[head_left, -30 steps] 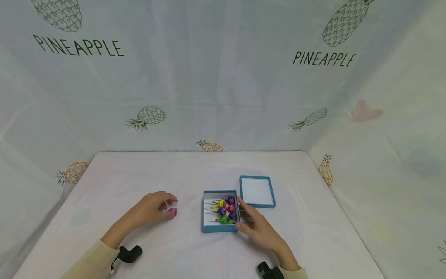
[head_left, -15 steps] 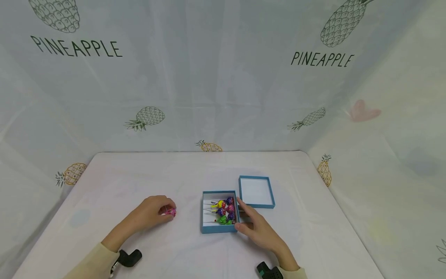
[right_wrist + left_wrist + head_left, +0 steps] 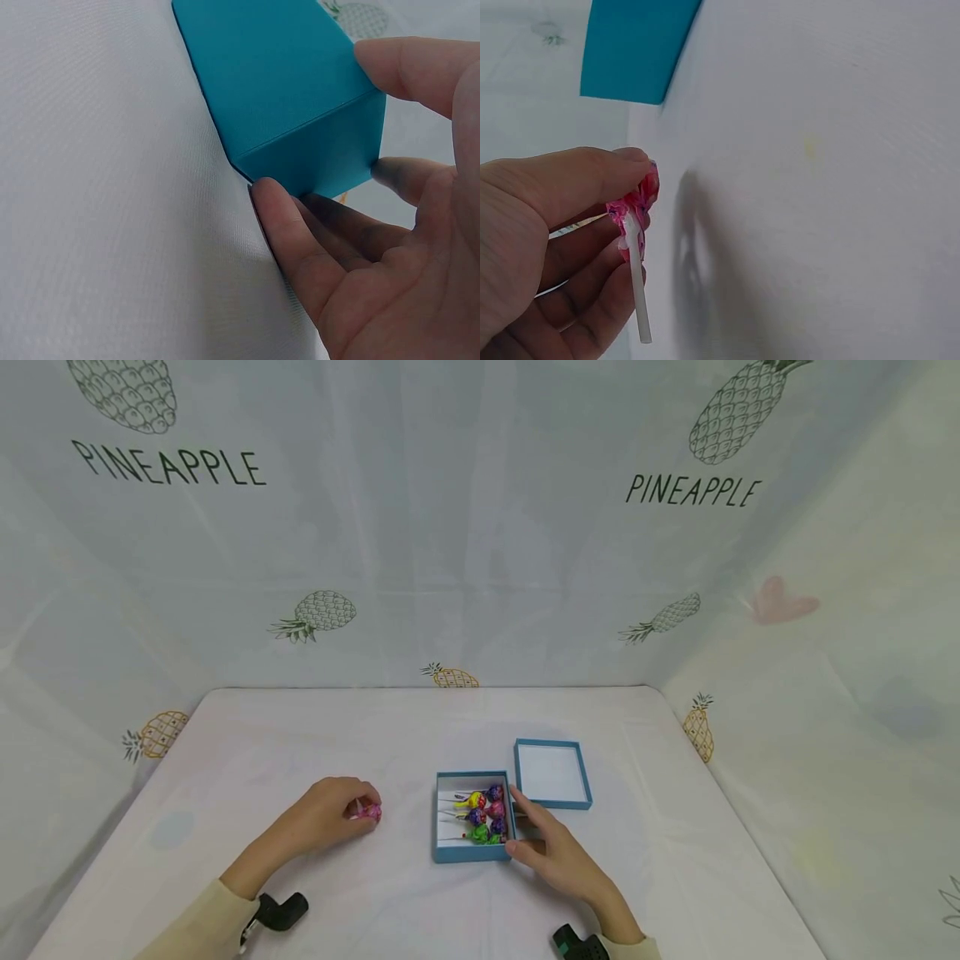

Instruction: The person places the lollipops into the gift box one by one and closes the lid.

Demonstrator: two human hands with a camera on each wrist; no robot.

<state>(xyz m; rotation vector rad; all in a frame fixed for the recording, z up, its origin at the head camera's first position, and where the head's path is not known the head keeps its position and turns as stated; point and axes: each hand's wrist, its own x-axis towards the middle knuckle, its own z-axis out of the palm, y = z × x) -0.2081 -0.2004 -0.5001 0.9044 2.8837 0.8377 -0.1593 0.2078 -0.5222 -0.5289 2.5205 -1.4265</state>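
A small teal box [image 3: 472, 852] sits on the white table with several wrapped lollipops [image 3: 486, 814] inside. My left hand [image 3: 330, 814] lies to the box's left and pinches a pink-wrapped lollipop [image 3: 368, 812]; in the left wrist view the lollipop [image 3: 634, 206] shows between thumb and fingers, its white stick pointing down. My right hand [image 3: 551, 847] rests against the box's right side; in the right wrist view its fingers [image 3: 292, 240] and thumb lie straight against the box [image 3: 277, 82] near its corner.
The box's teal lid [image 3: 552, 773] lies upturned just beyond and right of the box. The white table [image 3: 300, 727] is fenced by pineapple-print cloth walls at the back and both sides. Dark wrist devices [image 3: 281, 910] show near the front edge.
My left hand has closed around the pink lollipop that lay at its fingertips on the table. The right hand and box have stayed put.
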